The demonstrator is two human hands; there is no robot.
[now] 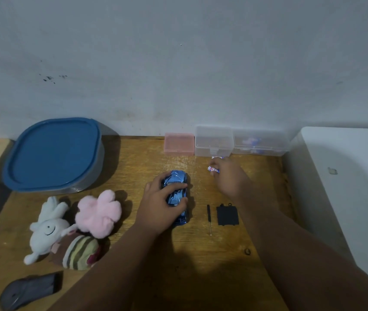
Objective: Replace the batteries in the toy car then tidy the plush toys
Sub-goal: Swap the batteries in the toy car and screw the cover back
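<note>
Under left grip [162, 204] (closed): toy car [176, 189]

Left hand [162, 204] curled palm-down, right hand [227, 176] reaching forward, fingers pinched, both forearms extended

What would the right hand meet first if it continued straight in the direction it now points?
Probably the clear plastic box at the wall. The right hand, holding a small battery, points right at its front latch, though the remaining gap is hard to judge.
</note>
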